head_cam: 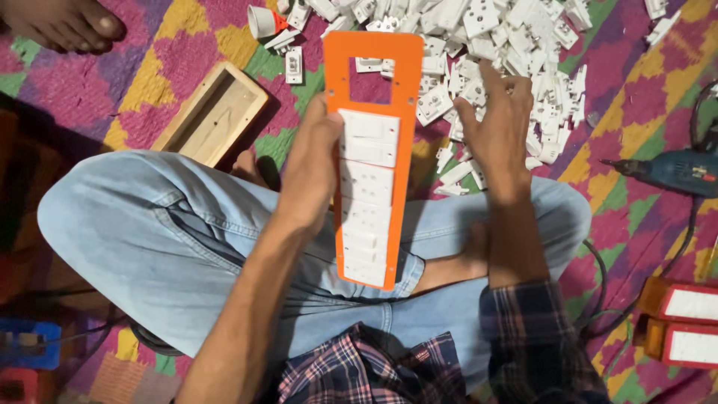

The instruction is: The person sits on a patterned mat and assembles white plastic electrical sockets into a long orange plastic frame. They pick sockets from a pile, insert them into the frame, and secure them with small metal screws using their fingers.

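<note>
My left hand (314, 168) grips a long orange plate (372, 75) by its left edge, held lengthwise over my crossed legs. White switch and socket modules (366, 176) fill most of the plate; one rectangular opening near its far end is empty. My right hand (497, 123) reaches into a heap of loose white switch and socket parts (508, 45) on the mat, fingers curled down among them. Whether it holds a part is hidden by the fingers.
An open wooden box (213, 112) lies on the patterned mat to the left. A teal power drill (677, 170) lies at the right edge, with orange-framed boards (684, 322) below it. Another person's bare foot (67, 24) shows at top left.
</note>
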